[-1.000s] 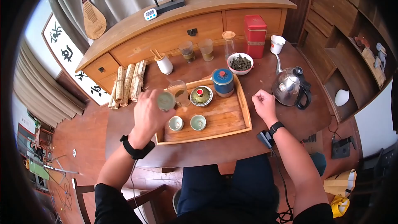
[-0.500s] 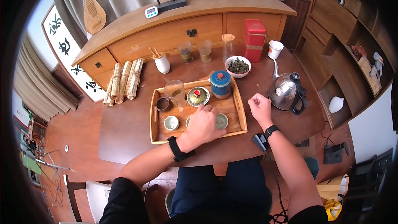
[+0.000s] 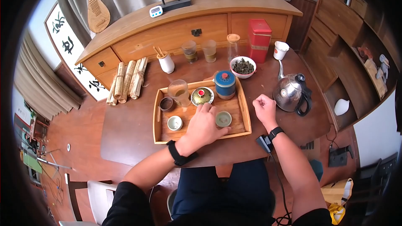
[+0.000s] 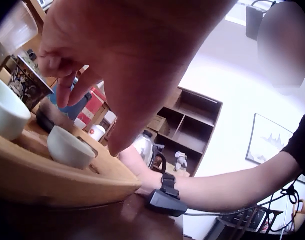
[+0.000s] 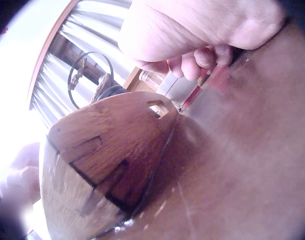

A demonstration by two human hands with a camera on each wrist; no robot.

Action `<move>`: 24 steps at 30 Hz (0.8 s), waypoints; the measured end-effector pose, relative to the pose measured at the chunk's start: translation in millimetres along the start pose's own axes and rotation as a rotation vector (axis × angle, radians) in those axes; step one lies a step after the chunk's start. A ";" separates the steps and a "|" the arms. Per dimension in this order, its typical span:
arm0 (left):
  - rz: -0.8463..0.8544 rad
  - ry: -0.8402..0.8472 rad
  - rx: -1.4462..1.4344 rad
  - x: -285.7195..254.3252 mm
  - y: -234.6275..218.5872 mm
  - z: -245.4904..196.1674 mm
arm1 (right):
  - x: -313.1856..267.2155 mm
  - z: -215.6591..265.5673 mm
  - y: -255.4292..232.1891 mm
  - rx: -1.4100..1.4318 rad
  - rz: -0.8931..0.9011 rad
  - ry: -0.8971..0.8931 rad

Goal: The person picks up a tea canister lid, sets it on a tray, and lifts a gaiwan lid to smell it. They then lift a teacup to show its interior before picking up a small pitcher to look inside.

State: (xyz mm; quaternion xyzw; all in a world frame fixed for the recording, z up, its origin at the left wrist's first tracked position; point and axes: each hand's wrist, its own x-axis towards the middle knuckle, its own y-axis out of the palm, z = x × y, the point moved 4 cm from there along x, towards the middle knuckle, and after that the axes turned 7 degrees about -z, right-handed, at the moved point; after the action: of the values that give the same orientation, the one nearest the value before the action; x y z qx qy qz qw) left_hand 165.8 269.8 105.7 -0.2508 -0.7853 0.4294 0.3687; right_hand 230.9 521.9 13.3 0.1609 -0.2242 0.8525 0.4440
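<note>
My left hand (image 3: 202, 124) hovers over the front of the wooden tray (image 3: 159, 138), its fingers loosely bent. Just right of it sits a pale green teacup (image 3: 223, 119), upright on the tray; in the left wrist view this teacup (image 4: 70, 147) stands below the fingertips, apart from them. Another small teacup (image 3: 175, 123) is to the left. Behind are a dark cup (image 3: 166, 104), a glass pitcher (image 3: 179, 92), a lidded bowl with a red knob (image 3: 202, 96) and a blue lidded pot (image 3: 225, 84). My right hand (image 3: 264, 107), loosely curled, rests on the table holding nothing.
A steel kettle (image 3: 289, 93) stands right of my right hand. Behind the tray are a bowl of tea leaves (image 3: 243, 67), a red tin (image 3: 259, 42), a white paper cup (image 3: 281, 50), two glasses and a white tool holder (image 3: 166, 63). Bamboo scrolls (image 3: 127, 81) lie at the left.
My left hand has carried the green teacup from the tray's left side to its right front and set it down. The fingers have since let go and drawn slightly left. My right hand stays put.
</note>
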 end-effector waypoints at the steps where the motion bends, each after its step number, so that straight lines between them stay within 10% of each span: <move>1: -0.056 -0.007 -0.067 -2.4 -10.4 -0.5 | 0.6 0.2 -0.1 0.000 0.006 -0.004; 11: -0.397 -0.149 -0.015 -43.3 -80.8 90.2 | -0.6 -4.8 1.3 -0.007 0.015 -0.003; 19: -0.507 -0.881 -0.579 -117.1 -68.9 253.4 | 0.5 -7.1 0.4 -0.011 0.026 0.039; 24: -0.590 -0.845 -0.691 -132.1 -59.6 278.8 | 2.4 -14.8 2.8 -0.015 0.024 0.023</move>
State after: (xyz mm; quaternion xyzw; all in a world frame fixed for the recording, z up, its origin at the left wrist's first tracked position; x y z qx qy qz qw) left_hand 19.3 9.3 8.7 0.0636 -0.9933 0.0924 0.0266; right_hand 226.1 529.9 1.2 0.1452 -0.2272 0.8579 0.4373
